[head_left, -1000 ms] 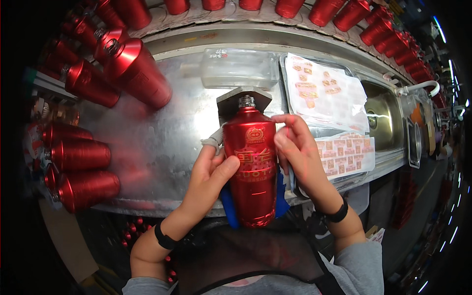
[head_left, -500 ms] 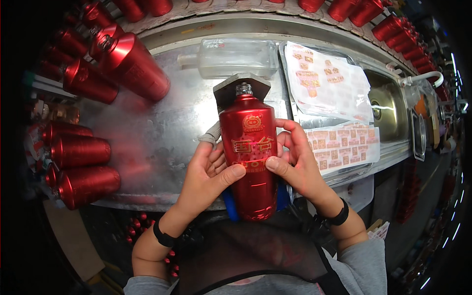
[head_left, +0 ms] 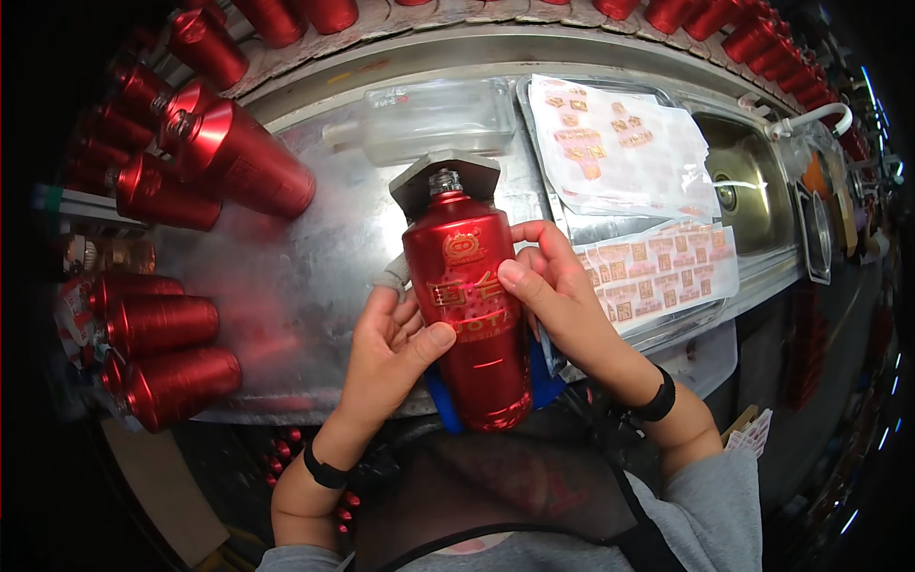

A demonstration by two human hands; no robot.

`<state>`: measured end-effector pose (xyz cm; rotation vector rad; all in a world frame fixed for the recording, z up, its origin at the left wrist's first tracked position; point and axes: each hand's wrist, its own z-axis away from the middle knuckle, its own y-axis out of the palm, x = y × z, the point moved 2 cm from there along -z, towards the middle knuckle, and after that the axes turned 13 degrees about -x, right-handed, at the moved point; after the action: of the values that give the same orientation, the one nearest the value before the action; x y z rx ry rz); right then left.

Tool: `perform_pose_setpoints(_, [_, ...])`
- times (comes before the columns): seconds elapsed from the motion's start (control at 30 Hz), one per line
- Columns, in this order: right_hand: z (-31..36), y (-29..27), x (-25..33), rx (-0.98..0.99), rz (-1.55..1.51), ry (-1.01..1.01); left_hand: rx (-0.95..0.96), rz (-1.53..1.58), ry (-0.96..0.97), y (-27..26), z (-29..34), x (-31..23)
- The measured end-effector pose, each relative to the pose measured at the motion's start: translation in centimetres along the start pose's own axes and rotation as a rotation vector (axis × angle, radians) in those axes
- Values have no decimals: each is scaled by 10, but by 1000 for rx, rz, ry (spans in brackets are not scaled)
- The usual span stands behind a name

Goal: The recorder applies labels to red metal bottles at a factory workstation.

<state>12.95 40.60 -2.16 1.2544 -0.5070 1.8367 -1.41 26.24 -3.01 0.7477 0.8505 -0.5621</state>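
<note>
Red bottle point(head_left: 469, 319), dead centre at the near edge of the bench point(head_left: 315, 315), and its long axis runs clear neck to half past eleven, base to half past five! The left hand point(head_left: 389, 351) is on it at nine o'clock, the right hand point(head_left: 559, 300) at three; neither is nearer, both are touching. And they're half open, curled round the sides, the bottle between them: left thumb flat on the front face, right thumb planted higher, nearer the shoulder. Fingertips behind are hidden, so how firm the grip is, I can't tell. Lovely surface, this: smooth, glossy metallic red, gold emblem and lettering down the front, bare threaded neck like glass. Beyond the shoulder, a dull grey, many-cornered plate point(head_left: 412, 189), metal by the look; blue material point(head_left: 547, 379) peeks out underneath. A grey cover point(head_left: 389, 275) shows at the left fingertips. Up at twelve, a clear bottle point(head_left: 438, 119) lies on its side, neck to nine. Between one and two, a white sheet point(head_left: 658, 162), thin and rough-edged; nearer three, a printed sheet point(head_left: 667, 272), pinkish gold squares. And at ten, a taller red bottle point(head_left: 253, 157), same shine!
</note>
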Motion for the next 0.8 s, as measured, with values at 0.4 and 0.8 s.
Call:
perform_pose_setpoints(0.4, [7, -7, -10, 26, 61, -58, 1, -28, 19, -8, 2, 7])
perform_pose_setpoints(0.8, [7, -11, -21, 100, 74, -141, 18, 8, -1, -1, 3, 1])
